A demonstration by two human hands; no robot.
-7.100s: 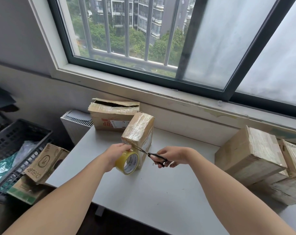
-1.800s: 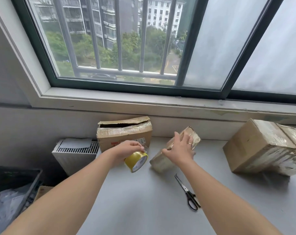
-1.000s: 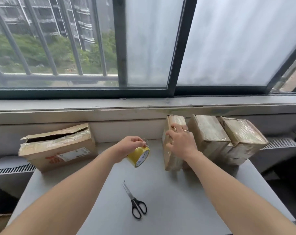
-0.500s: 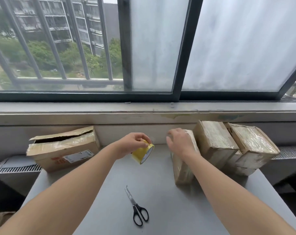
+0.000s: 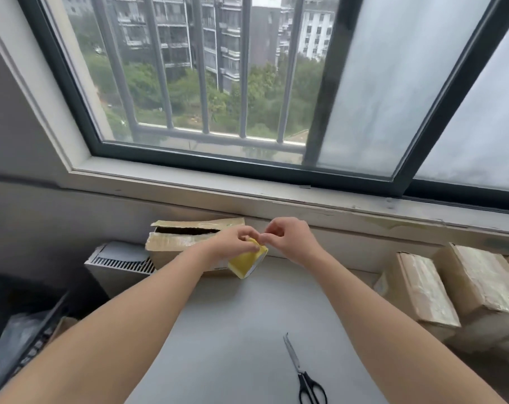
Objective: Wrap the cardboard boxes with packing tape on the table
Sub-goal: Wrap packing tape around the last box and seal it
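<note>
The left hand (image 5: 233,242) holds the tape (image 5: 247,259) above the far part of the desk (image 5: 233,330), its grip closed round the yellow roll. The right hand (image 5: 291,240) has a narrow grip, thumb and finger pinched at the top edge of the roll. It seems to pick at the tape end, but the end itself is too small to see. The open box (image 5: 186,239) stands just behind the hands, against the wall. The wrapped boxes (image 5: 439,290) stand at the right side of the desk. The scissors (image 5: 304,374) lie near the person, well apart from both hands.

The end may tear into a thin strip if only a corner is lifted. A long free piece could also fold and stick to itself before it reaches the box.

Half a second ago the right hand lay on a wrapped box; now it has left it and come to the roll. The left hand holds the tape as before, and the scissors have not moved.
</note>
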